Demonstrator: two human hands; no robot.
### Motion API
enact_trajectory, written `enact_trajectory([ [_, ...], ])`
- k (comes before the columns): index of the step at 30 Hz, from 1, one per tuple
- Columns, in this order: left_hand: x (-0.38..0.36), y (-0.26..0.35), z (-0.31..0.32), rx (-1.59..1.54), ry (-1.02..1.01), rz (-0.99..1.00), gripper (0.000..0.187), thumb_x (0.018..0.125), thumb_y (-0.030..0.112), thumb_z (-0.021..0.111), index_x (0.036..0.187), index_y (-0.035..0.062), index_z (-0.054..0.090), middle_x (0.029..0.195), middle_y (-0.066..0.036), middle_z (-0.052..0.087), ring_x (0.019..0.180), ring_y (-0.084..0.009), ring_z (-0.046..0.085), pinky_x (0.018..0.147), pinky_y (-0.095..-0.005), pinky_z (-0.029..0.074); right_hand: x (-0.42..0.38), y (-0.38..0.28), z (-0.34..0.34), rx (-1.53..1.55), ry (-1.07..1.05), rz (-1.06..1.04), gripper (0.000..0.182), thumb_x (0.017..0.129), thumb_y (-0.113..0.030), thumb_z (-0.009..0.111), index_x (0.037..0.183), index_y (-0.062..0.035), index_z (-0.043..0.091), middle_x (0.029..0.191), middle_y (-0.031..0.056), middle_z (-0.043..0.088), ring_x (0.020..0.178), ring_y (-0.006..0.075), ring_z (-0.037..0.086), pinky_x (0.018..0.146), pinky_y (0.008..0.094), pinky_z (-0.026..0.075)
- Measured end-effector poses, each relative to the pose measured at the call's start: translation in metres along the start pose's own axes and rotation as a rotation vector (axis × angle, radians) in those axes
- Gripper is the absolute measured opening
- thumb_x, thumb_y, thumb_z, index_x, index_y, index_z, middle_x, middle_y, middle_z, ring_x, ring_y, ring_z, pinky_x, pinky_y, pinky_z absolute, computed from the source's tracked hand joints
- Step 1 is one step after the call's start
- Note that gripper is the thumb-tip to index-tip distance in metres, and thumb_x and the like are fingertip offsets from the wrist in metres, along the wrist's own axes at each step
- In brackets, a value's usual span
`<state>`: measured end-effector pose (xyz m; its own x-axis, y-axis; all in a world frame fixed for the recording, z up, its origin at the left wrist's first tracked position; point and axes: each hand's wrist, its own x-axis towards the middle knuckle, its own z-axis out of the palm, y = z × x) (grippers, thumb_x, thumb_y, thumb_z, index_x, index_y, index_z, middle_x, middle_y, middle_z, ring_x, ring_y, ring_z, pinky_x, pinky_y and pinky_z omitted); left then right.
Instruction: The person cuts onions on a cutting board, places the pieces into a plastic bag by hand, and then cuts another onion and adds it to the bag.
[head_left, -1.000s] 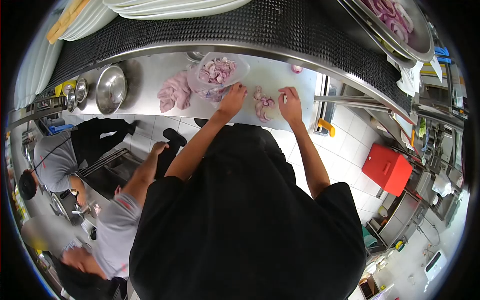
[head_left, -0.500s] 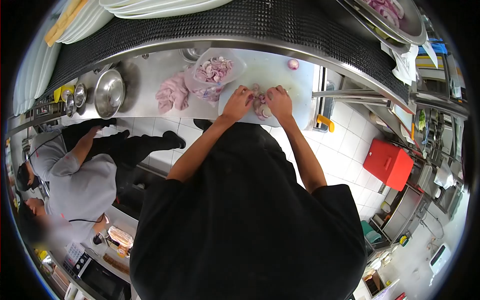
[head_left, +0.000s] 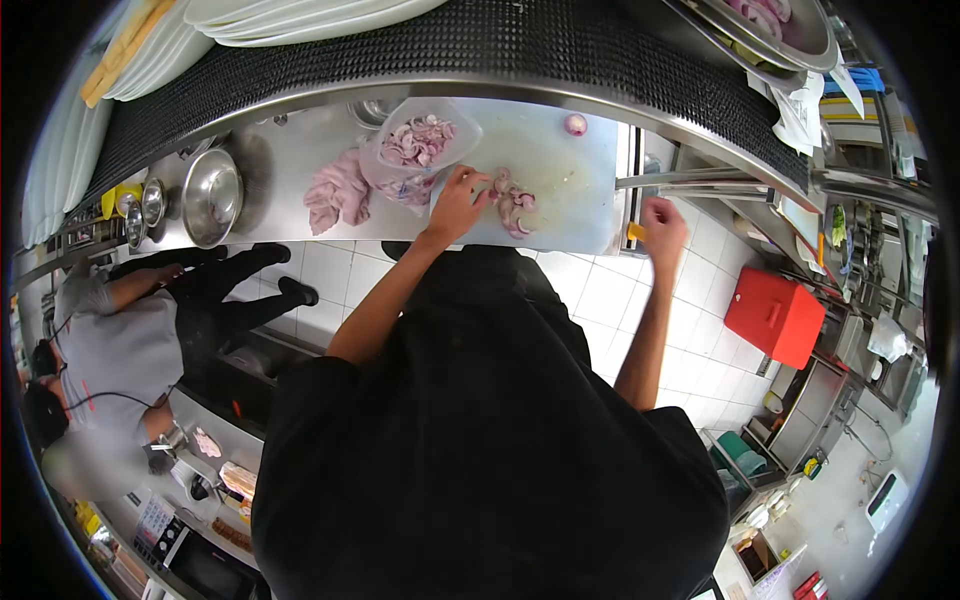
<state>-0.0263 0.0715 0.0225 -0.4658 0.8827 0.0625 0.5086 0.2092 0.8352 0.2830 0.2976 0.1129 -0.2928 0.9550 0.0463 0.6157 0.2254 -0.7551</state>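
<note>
Over the left part of the pale cutting board (head_left: 560, 215) is my left hand (head_left: 460, 205), its fingers loosely apart beside a small pile of cut red onion (head_left: 515, 205). My right hand (head_left: 662, 228), slightly blurred, is past the board's right edge. Its fingers are curled at a yellow handle (head_left: 635, 231); the rest of that tool is hidden. A clear plastic bag (head_left: 465, 138) of sliced red onion (head_left: 418, 140) stands left of my left hand. Near the board's back right corner lies a peeled red onion piece (head_left: 575, 125).
A pink cloth (head_left: 338, 192) and a steel bowl (head_left: 212, 198) rest on the steel counter to the left. A shelf (head_left: 480, 80) with white plates overhangs the back. A red box (head_left: 775, 318) stands at right. Another person (head_left: 125, 335) works at left.
My right hand has left the onion pieces and swung right to the yellow handle. My left hand has drawn slightly left, off the pile. The other person has shifted.
</note>
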Motion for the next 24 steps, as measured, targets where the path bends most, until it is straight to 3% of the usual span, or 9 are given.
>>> enact_trajectory([
  [5, 0.001, -0.003, -0.009, 0.002, -0.013, -0.04, 0.026, 0.087, 0.01, 0.068, 0.113, 0.0066, 0.064, 0.11, -0.015, 0.059, 0.094, -0.0339, 0.063, 0.083, -0.0433, 0.052, 0.049, 0.055, -0.054, -0.389, 0.062, 0.184, 0.024, 0.088, -0.027, 0.073, 0.098, -0.0055, 0.076, 0.09, 0.0156, 0.076, 0.084, 0.0283, 0.075, 0.08, 0.0395, 0.058],
  [8, 0.002, -0.005, -0.01, 0.009, -0.006, -0.008, 0.025, 0.087, 0.01, 0.069, 0.111, 0.0061, 0.064, 0.107, -0.014, 0.06, 0.09, -0.0324, 0.064, 0.08, -0.0425, 0.053, 0.073, 0.149, -0.039, -0.609, 0.053, -0.167, 0.021, 0.089, -0.029, 0.07, 0.099, -0.011, 0.076, 0.094, 0.0178, 0.075, 0.091, 0.0352, 0.073, 0.084, 0.0465, 0.057],
  [11, 0.002, -0.004, -0.012, 0.02, 0.008, -0.02, 0.024, 0.086, 0.009, 0.069, 0.11, 0.0064, 0.064, 0.103, -0.013, 0.062, 0.087, -0.0306, 0.064, 0.079, -0.0418, 0.053, 0.08, 0.128, -0.033, -0.655, -0.027, 0.292, 0.018, 0.089, -0.027, 0.068, 0.099, -0.014, 0.076, 0.098, 0.018, 0.075, 0.098, 0.0384, 0.071, 0.086, 0.051, 0.056],
  [14, -0.002, -0.004, -0.013, 0.011, -0.022, -0.09, 0.024, 0.086, 0.01, 0.069, 0.11, 0.0069, 0.065, 0.102, -0.013, 0.062, 0.086, -0.0296, 0.065, 0.078, -0.0412, 0.053, 0.056, 0.102, -0.037, -0.806, 0.041, 0.195, 0.022, 0.09, -0.029, 0.066, 0.099, -0.0118, 0.075, 0.096, 0.0172, 0.075, 0.094, 0.0381, 0.072, 0.084, 0.0488, 0.057],
  [17, -0.009, -0.015, -0.011, 0.014, -0.064, -0.144, 0.024, 0.086, 0.01, 0.069, 0.109, 0.0066, 0.065, 0.1, -0.013, 0.063, 0.086, -0.0292, 0.065, 0.078, -0.0408, 0.054, 0.018, 0.03, -0.034, -0.685, -0.115, 0.167, 0.021, 0.091, -0.024, 0.063, 0.101, -0.01, 0.075, 0.093, 0.0178, 0.075, 0.088, 0.0379, 0.072, 0.08, 0.0455, 0.058],
  [19, -0.012, -0.02, -0.007, 0.034, -0.074, -0.158, 0.024, 0.086, 0.01, 0.07, 0.11, 0.0055, 0.066, 0.097, -0.014, 0.064, 0.085, -0.029, 0.065, 0.077, -0.0406, 0.054, -0.003, 0.01, 0.008, -0.314, -0.236, -0.109, 0.022, 0.092, -0.021, 0.06, 0.104, -0.008, 0.074, 0.09, 0.0192, 0.074, 0.083, 0.039, 0.072, 0.075, 0.0435, 0.057],
  [20, -0.012, -0.023, -0.003, 0.067, -0.066, -0.147, 0.025, 0.086, 0.009, 0.07, 0.11, 0.0049, 0.066, 0.098, -0.014, 0.064, 0.084, -0.03, 0.066, 0.077, -0.0408, 0.054, -0.018, -0.034, 0.032, -0.182, -0.359, 0.071, 0.022, 0.092, -0.019, 0.061, 0.105, -0.0053, 0.073, 0.092, 0.0205, 0.073, 0.087, 0.0393, 0.071, 0.077, 0.0447, 0.056],
  [21, -0.012, -0.026, 0.001, 0.102, -0.056, -0.14, 0.026, 0.085, 0.008, 0.07, 0.11, 0.0043, 0.065, 0.098, -0.015, 0.064, 0.084, -0.0309, 0.066, 0.076, -0.041, 0.054, -0.026, -0.008, 0.072, -0.109, -0.375, -0.15, 0.025, 0.092, -0.022, 0.063, 0.105, -0.0025, 0.072, 0.095, 0.0207, 0.073, 0.094, 0.0385, 0.07, 0.082, 0.0456, 0.055],
  [24, -0.015, -0.039, 0.018, 0.131, -0.007, -0.12, 0.022, 0.084, 0.008, 0.07, 0.105, 0.0021, 0.066, 0.095, -0.016, 0.065, 0.082, -0.0339, 0.066, 0.076, -0.0422, 0.054, -0.05, -0.028, 0.15, -0.333, -0.534, -0.087, 0.065, 0.089, -0.044, 0.068, 0.13, 0.0032, 0.049, 0.117, 0.035, 0.059, 0.103, 0.0515, 0.063, 0.091, 0.053, 0.053],
])
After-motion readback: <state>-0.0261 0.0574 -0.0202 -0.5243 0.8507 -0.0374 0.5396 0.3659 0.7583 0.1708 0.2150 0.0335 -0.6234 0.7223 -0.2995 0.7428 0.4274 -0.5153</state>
